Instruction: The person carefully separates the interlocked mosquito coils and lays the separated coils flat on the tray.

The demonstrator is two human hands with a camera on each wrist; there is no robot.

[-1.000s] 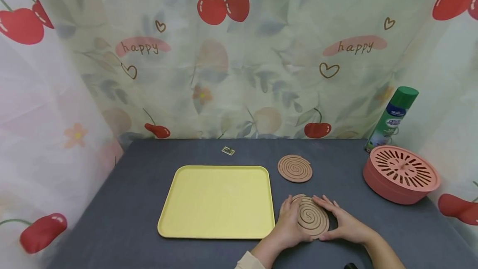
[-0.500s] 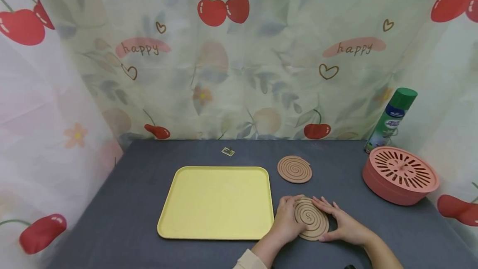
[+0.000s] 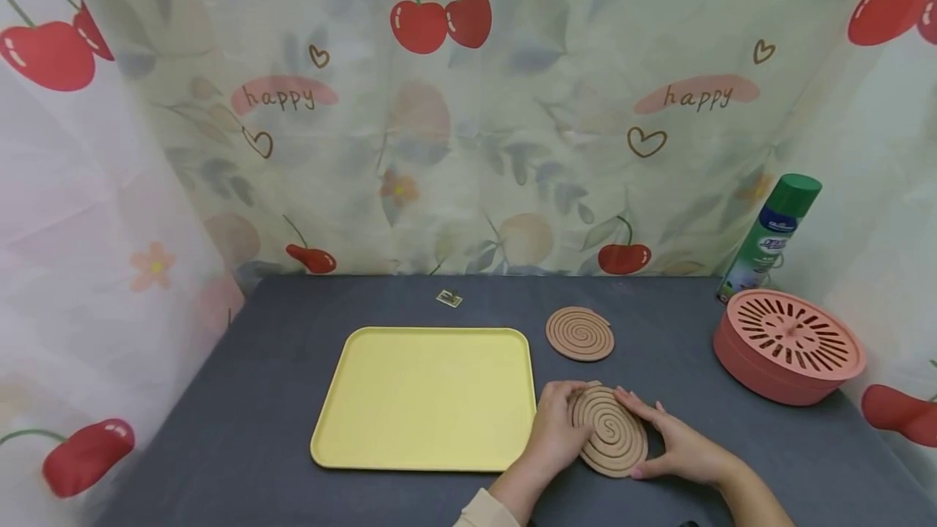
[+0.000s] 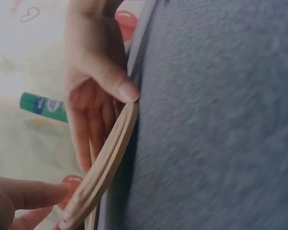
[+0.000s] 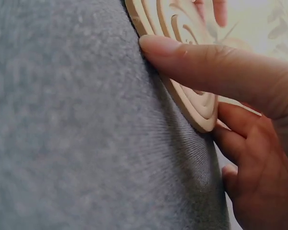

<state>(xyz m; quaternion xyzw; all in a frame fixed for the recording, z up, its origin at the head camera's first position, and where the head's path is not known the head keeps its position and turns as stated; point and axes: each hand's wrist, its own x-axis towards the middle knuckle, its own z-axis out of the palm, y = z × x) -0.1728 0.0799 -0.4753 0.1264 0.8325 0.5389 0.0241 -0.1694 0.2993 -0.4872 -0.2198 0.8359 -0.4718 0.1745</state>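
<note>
The left grip (image 3: 551,431) of the person is bending around the left side of a brown spiral coil (image 3: 616,431), its thumb lying over the face and its fingers reaching to the far edge. The right grip (image 3: 681,447) is holding the same coil from the other side: the thumb is pressing at the near edge, the fingers are resting along the far right edge, and between them the space is being rather wide. So the coil is sitting between both grips, over the dark counter (image 3: 278,397); whether its whole underside is touching, I cannot tell. Just beside the left grip, on its outer side, a yellow tray (image 3: 424,401) is lying flat. Well apart from the right grip, to its right and farther away, a round pink box (image 3: 763,376) is standing, and its slotted lid (image 3: 796,330) is hiding what is inside. Behind this box a green spray can (image 3: 769,236) is appearing tilted. Beyond the two grips, near them, a second coil (image 3: 580,334) is lying flat.
</note>
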